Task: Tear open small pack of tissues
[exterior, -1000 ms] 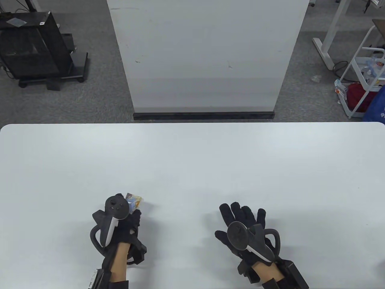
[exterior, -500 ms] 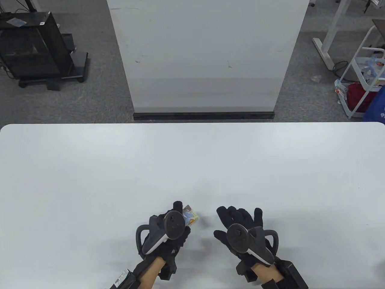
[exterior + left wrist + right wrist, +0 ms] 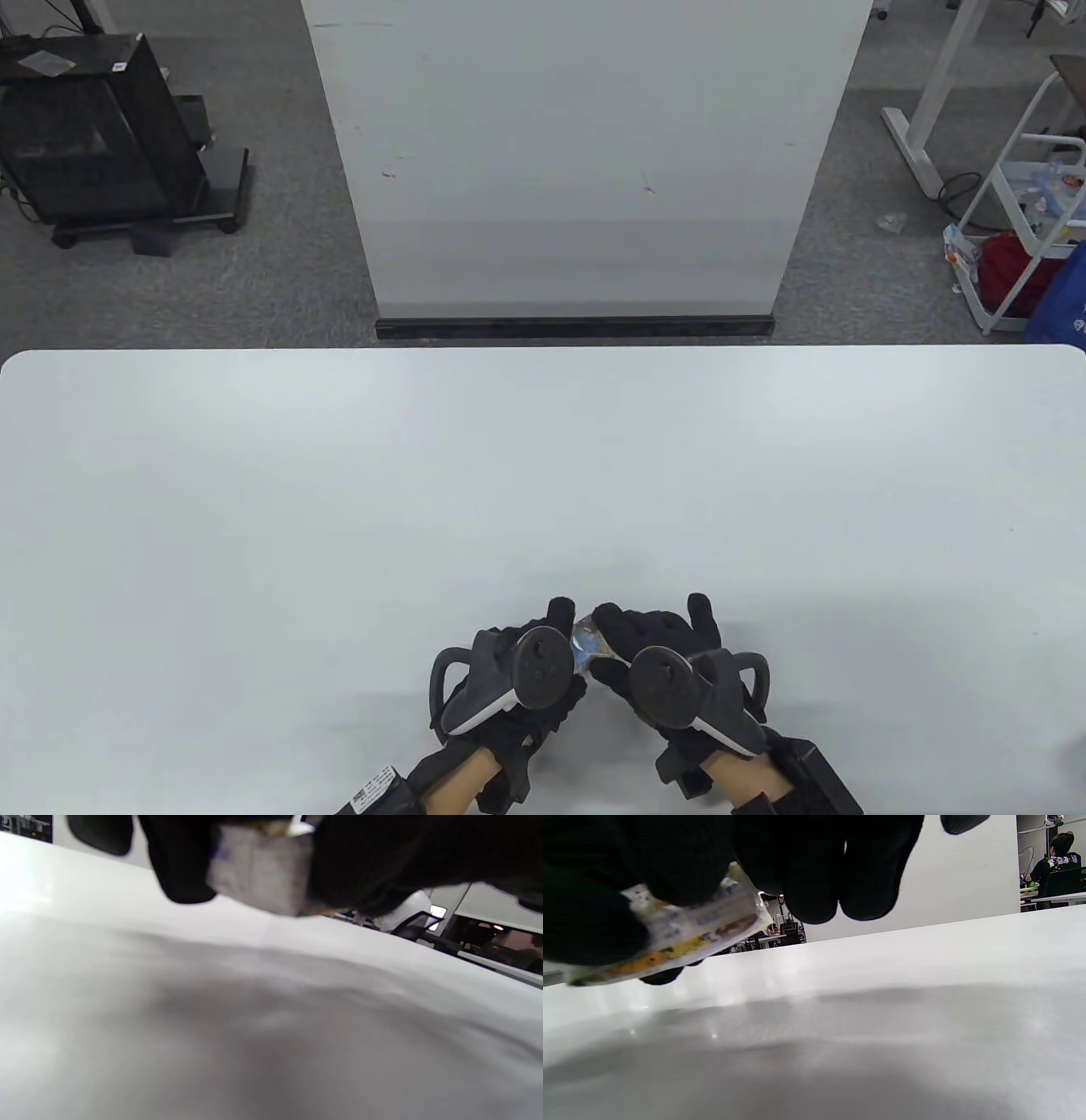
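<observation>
A small tissue pack (image 3: 587,647) with a colourful printed wrapper sits between my two hands near the table's front edge, mostly hidden by them. My left hand (image 3: 543,671) grips it from the left. My right hand (image 3: 645,649) holds its right end, fingers curled over it. In the left wrist view the pack (image 3: 258,870) shows as a pale block held above the table between black fingers (image 3: 182,866). In the right wrist view the pack (image 3: 683,931) is pinched at its side, tilted, off the table.
The white table (image 3: 543,475) stretches wide to the back and both sides. Beyond its far edge stands a white panel (image 3: 585,161); a black cabinet (image 3: 93,136) and a white cart (image 3: 1031,212) stand on the floor.
My left hand carried the pack from the left toward the middle. My right hand moved left and closed its fingers onto the pack, so both hands now hold it.
</observation>
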Available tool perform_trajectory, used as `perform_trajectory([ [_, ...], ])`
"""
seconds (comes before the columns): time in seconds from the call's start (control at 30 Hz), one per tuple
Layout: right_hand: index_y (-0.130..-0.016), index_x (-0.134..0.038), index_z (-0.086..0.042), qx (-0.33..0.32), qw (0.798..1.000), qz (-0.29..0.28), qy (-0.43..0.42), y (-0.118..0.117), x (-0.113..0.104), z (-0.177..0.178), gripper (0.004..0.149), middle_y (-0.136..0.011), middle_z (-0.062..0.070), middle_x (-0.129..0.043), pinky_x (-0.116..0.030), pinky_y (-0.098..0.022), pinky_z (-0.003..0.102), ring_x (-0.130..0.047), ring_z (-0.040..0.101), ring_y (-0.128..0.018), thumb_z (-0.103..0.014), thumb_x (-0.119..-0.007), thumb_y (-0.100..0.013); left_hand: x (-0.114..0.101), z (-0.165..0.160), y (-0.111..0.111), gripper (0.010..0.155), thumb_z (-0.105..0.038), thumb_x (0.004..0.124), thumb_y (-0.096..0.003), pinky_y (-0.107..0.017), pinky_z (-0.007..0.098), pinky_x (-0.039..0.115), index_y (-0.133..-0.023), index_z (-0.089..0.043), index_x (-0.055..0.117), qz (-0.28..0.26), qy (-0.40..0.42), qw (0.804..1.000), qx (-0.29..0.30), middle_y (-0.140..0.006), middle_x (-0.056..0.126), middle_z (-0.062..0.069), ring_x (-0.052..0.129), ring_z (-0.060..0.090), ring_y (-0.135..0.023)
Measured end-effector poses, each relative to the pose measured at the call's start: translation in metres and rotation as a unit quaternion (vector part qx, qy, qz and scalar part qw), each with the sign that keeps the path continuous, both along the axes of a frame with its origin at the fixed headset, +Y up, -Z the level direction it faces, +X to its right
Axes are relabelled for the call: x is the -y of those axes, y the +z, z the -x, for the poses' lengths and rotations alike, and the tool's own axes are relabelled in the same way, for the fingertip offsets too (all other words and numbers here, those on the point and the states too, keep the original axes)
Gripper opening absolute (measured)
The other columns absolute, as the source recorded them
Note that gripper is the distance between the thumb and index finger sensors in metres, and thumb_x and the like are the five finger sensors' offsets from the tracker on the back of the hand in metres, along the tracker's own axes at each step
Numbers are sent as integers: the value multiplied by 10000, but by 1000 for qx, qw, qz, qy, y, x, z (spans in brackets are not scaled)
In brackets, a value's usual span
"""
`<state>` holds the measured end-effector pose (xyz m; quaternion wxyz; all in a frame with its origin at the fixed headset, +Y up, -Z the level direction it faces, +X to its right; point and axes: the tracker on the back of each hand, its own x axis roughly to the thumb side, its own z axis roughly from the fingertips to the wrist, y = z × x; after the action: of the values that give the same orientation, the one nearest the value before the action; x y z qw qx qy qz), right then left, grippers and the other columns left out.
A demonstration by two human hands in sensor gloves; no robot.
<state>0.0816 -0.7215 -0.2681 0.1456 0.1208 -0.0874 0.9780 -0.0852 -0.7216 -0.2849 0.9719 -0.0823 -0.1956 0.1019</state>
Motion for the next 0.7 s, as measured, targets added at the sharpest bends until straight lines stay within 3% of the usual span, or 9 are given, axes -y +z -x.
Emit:
perform_trajectory([
  [0.7,-827,-952,-320,15,997,-76,-10,4,-5,-1,421,-699,-99,-1042,-608,-733,576,-1020,154,-641,-483,-902,-443,4,-4,1,815,-433,804,-509,-722,652,551,-1095,-118,333,14,31,999,15,-1030,676,157,783,391,-884],
])
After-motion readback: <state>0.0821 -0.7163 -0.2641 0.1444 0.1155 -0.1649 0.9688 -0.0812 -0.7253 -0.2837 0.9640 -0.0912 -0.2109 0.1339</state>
